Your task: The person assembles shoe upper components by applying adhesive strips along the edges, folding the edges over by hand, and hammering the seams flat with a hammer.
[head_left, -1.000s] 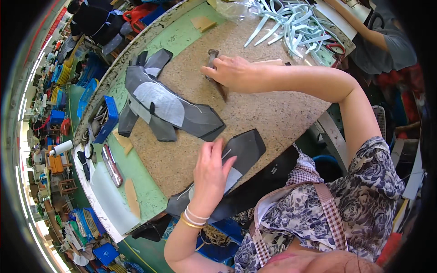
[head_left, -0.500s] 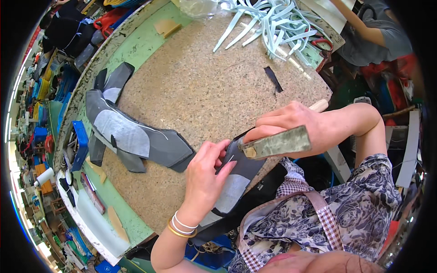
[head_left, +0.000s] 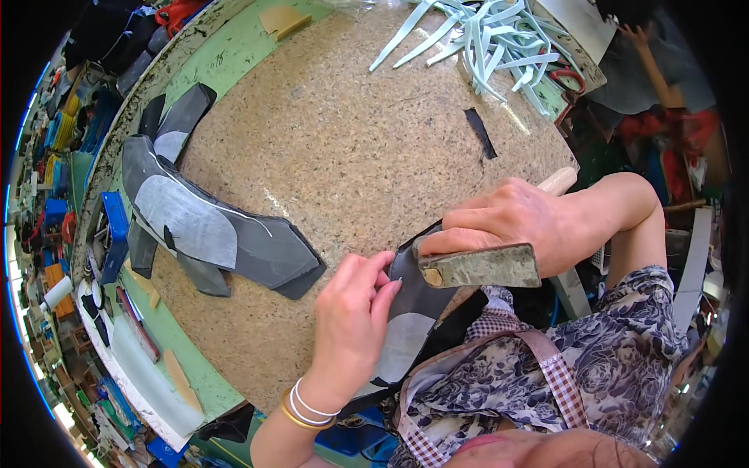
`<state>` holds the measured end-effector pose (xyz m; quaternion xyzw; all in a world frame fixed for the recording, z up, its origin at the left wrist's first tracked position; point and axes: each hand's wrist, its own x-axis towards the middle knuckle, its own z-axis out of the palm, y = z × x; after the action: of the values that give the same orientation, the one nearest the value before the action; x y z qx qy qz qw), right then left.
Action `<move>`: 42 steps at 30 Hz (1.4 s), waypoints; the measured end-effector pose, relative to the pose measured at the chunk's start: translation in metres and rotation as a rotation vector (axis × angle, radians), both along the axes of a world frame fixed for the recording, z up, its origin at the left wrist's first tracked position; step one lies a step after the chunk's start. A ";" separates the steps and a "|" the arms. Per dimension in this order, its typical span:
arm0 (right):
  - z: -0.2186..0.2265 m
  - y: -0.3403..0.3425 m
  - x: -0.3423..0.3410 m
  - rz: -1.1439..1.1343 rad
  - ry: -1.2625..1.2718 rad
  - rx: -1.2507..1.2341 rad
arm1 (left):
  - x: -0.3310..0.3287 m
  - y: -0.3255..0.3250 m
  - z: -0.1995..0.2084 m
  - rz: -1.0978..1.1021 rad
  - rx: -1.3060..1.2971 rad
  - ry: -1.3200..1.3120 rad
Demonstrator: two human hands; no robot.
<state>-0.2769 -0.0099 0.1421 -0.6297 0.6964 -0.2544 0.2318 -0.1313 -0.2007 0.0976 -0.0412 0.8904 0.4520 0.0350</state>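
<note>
A dark grey shoe-upper-like piece with a light grey patch lies along the near edge of the stone slab, partly hidden under both hands. My left hand pinches its left edge between thumb and fingers. My right hand is wrapped round a hammer with a flat, worn metal head and a pale wooden handle. The right fingertips rest at the piece's upper edge, beside the left fingers. Left of my hands, a stack of similar dark grey pieces lies on the slab.
Pale blue strips lie heaped at the far right beside red-handled scissors. A black scrap sits on the stone slab. A blue box and tan scraps are along the left rim. Another person's arm shows at far right.
The view has shifted, so the stack appears farther left. My left fingertips have drawn closer together on the piece's edge. The hammer stays in my right hand at nearly the same place.
</note>
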 end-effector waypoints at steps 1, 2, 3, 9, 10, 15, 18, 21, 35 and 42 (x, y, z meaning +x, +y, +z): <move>-0.001 0.001 0.000 0.005 0.000 0.002 | -0.001 -0.001 0.001 0.014 0.046 -0.045; -0.003 0.002 -0.001 0.009 -0.008 0.009 | -0.002 -0.002 0.001 0.028 0.091 -0.090; -0.003 0.002 -0.001 0.013 -0.016 0.016 | -0.001 -0.001 0.001 0.031 0.093 -0.089; -0.004 0.000 -0.006 -0.001 -0.008 0.074 | 0.006 0.001 -0.011 0.069 0.071 0.098; -0.003 -0.001 -0.007 0.001 -0.008 0.074 | 0.007 0.000 -0.013 0.031 0.019 0.171; 0.000 -0.005 -0.006 0.015 -0.052 0.101 | 0.012 0.006 -0.006 0.104 -0.025 0.120; -0.001 0.001 0.000 0.018 -0.025 0.037 | 0.011 0.008 0.004 0.108 -0.099 0.048; 0.001 0.001 -0.002 0.029 -0.053 -0.043 | -0.003 -0.005 0.011 0.045 0.068 -0.136; 0.001 -0.009 -0.012 -0.019 0.039 0.028 | 0.001 0.000 -0.007 -0.017 -0.289 0.242; -0.005 -0.018 -0.009 0.005 0.030 -0.033 | 0.002 -0.004 -0.012 -0.001 -0.178 0.255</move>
<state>-0.2859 -0.0275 0.1372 -0.6389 0.6939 -0.2560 0.2116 -0.1294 -0.2050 0.0857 0.0142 0.9242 0.3727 -0.0818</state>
